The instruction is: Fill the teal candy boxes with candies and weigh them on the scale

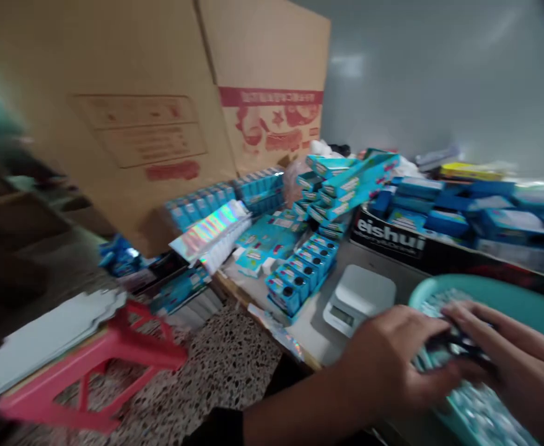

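At the right, my left hand [399,350] and my right hand [516,359] meet over the near side of a turquoise basin [495,286]. Between their curled fingers is a small dark, shiny object [460,347]; blur and the fingers hide its kind. Small clear and whitish pieces [486,406] lie in the basin below. Just left of my hands sits a white digital scale [365,291] with a small display. Farther left, a row of small blue boxes [302,272] with dark round holes in their ends stands in a blue tray.
Blue cartons [346,179] are piled behind the row. A black-sided box [388,238] full of blue packs stands behind the basin. Large cardboard [160,74] rises at the back left. A red stool [127,347] bearing white sheets [49,341] stands on the speckled floor.
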